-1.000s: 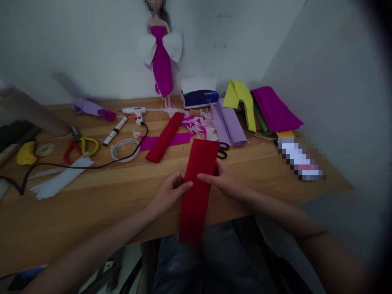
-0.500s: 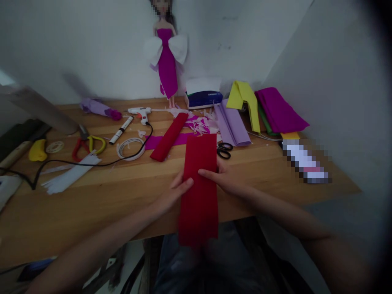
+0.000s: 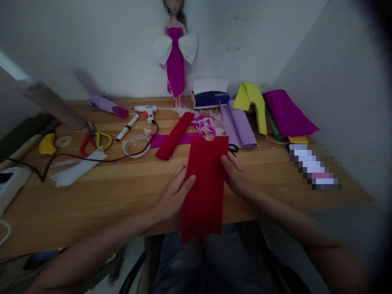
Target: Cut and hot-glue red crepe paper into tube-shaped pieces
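A long strip of red crepe paper (image 3: 204, 192) is held up in front of me, its lower end hanging past the table's front edge. My left hand (image 3: 176, 190) grips its left side, thumb on the front face and fingers behind. On the right side, higher up, my right hand (image 3: 240, 175) pinches the edge with its thumb in front. Just behind the strip's upper right corner, black scissors (image 3: 233, 148) are partly hidden. A folded red paper roll (image 3: 175, 136) lies beyond the strip, across a magenta paper band (image 3: 157, 140).
A glue gun (image 3: 148, 112), a marker (image 3: 128, 127), a tape roll (image 3: 136, 146) and pliers (image 3: 95, 139) lie to the left, with a black cord among them. A doll (image 3: 176, 61) stands at the wall. Lilac paper (image 3: 239, 124) and a phone (image 3: 314, 165) are on the right.
My right hand has shifted from the strip's front to its right edge, a little higher. The strip's top edge now shows a curved dip. The whole view has swung slightly left.
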`<state>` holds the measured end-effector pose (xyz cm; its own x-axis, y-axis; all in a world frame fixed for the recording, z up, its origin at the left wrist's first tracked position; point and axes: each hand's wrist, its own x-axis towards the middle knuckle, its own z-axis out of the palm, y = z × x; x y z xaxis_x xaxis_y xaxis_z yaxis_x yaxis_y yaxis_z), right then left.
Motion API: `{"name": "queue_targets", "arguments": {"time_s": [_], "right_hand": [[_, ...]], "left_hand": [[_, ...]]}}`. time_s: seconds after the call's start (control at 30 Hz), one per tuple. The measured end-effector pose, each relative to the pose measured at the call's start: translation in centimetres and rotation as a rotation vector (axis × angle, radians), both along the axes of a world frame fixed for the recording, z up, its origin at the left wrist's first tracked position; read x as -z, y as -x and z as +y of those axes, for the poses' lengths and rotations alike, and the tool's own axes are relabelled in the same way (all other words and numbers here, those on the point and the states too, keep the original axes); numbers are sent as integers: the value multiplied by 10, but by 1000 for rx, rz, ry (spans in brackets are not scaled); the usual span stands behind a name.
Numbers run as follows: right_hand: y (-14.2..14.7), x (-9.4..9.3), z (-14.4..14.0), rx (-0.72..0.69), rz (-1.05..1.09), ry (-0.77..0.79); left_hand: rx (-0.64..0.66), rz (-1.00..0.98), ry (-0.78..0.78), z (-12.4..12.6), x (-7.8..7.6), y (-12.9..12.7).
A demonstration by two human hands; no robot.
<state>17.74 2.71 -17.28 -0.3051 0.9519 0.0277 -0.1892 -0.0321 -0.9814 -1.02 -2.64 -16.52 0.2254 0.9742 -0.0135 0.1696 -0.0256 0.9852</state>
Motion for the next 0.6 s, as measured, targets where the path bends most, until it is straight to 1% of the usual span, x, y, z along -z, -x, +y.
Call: {"name": "queue_targets", "arguments": {"time_s": [0.03,0.1,0.27,0.33,0.47,0.53,0.6], "right_hand": [[0,0,1,16,28,21],[0,-1,4,5,68,48],[-1,-1,9,-108,103,56],[-1,1,11,-105,115,69],[-1,2,13,-98,152,105],[-1,0,14,-120,156,126],[0,-3,14,-139,168,140]], "left_hand": [[-4,-6,22,1,0,0],[1,-32,65,3,-1,1],[63,-141,87,8,1,3],[41,-141,117,8,5,4],[-55,-201,251,8,14,6],[-40,-275,296,8,15,6],[-3,-354,334,10,13,5]]}}
